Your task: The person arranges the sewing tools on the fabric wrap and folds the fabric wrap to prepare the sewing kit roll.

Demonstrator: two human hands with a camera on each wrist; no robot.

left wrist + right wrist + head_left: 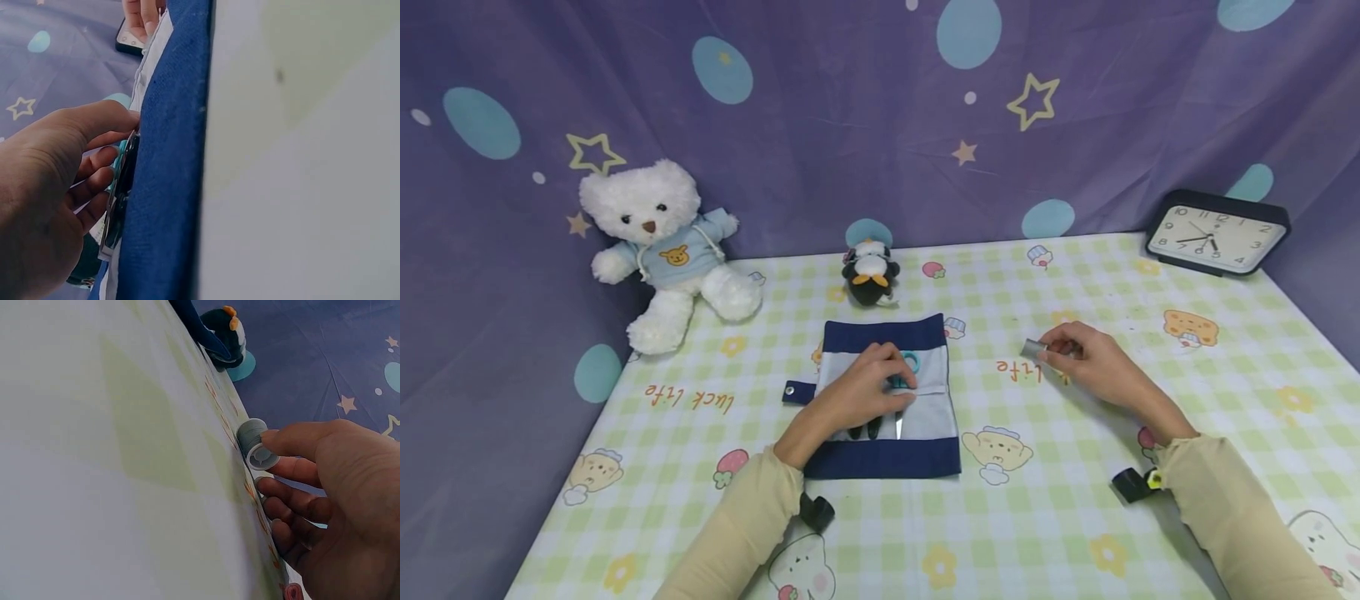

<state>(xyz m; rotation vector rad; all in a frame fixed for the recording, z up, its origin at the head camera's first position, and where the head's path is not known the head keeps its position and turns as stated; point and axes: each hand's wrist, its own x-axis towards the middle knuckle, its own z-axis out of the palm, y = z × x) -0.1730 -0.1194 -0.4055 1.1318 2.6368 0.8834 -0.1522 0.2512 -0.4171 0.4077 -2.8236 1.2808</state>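
A navy and light-grey fabric pouch [925, 421] lies unfolded on the table, holding scissors with teal handles [911, 362] and black-handled tools [874, 428]. My left hand [868, 387] is over it, fingers bent loosely near the scissors. In the left wrist view, the thumb of my left hand [59, 169] touches the pouch [165, 150], and its other fingertips lie beside the tools. To the right of the pouch, my right hand [1093, 362] pinches a grey thread spool [1032, 349]. The right wrist view shows the spool [252, 434] between thumb and index finger of my right hand [337, 494].
A white teddy bear [673, 250] in a blue hoodie sits at the back left. Behind the pouch is a small penguin toy [870, 273]. A black-framed clock [1217, 233] stands at the back right, and a purple curtain [850, 167] hangs behind the table.
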